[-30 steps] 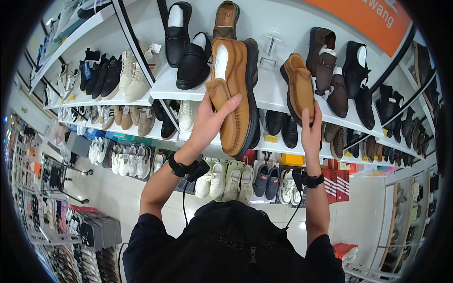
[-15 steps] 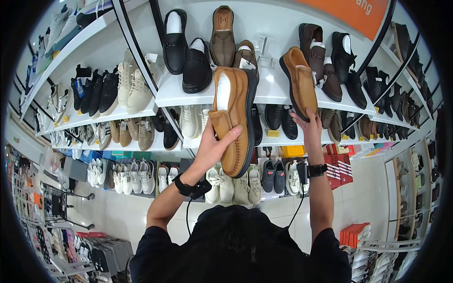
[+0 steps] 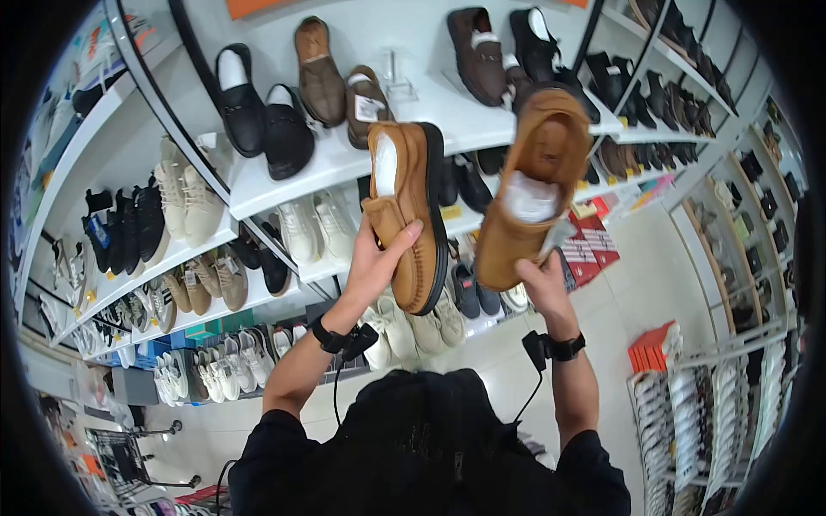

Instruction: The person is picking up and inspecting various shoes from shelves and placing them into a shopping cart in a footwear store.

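Note:
A tan slip-on shoe (image 3: 404, 215) with a dark sole and white stuffing is held by my left hand (image 3: 379, 262), the thumb lying across its upper. My right hand (image 3: 545, 284) grips a second tan shoe (image 3: 516, 232) by its toe end, its opening turned toward me with white paper inside. The two shoes hang apart, side by side, in front of the white shelf (image 3: 327, 163). Behind them on that shelf stand black loafers (image 3: 288, 129) and brown shoes (image 3: 323, 82).
Lower shelves hold white sneakers (image 3: 297, 232) and beige shoes (image 3: 202, 279). A shopping cart (image 3: 129, 456) stands at the lower left. Orange boxes (image 3: 651, 347) and a rack of shoes (image 3: 688, 421) are at the lower right, with tiled floor (image 3: 619, 301) between.
The second tan shoe has been brought nearer and turned so its opening faces me, held in my right hand. The view has swung right, and the shelves appear shifted left and tilted.

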A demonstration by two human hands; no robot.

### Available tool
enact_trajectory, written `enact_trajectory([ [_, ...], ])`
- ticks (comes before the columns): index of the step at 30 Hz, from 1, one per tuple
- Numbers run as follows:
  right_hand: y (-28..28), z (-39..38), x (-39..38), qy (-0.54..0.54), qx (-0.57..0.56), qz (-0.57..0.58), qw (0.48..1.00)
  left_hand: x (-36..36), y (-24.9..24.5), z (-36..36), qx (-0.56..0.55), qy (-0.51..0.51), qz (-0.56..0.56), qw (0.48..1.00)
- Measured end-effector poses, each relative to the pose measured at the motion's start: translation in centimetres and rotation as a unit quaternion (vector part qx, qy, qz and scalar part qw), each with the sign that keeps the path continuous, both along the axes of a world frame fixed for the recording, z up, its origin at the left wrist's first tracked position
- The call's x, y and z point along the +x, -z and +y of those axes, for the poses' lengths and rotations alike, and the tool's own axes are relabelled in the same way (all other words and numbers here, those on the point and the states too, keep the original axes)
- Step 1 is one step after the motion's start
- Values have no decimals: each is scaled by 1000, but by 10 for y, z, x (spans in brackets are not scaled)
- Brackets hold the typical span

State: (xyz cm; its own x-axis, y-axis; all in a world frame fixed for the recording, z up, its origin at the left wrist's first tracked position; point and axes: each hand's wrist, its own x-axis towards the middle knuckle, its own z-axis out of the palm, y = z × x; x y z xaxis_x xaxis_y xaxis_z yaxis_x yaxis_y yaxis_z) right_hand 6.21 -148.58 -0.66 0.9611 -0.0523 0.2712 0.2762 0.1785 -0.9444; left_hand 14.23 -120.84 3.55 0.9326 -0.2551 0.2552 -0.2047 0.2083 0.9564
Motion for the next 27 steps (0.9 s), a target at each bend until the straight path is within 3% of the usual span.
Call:
enact_trajectory([
  [1, -17, 11, -17, 11, -80, 37, 996, -7, 0, -3, 1, 6, 12, 1000],
  [8, -60, 42, -68, 132, -193, 47, 971, -60, 2, -20, 27, -1, -20, 999],
  [15, -71, 34, -108, 119, -340, 27, 932, -117, 3, -26, 44, -32, 13, 998],
  [19, -64, 34, -121, 94, -314, 4, 945, -142, 2, -22, 76, -50, -1, 996],
  [27, -53, 36, -131, -29, -109, 6, 994, -181, -5, 4, 139, -38, -38, 989],
])
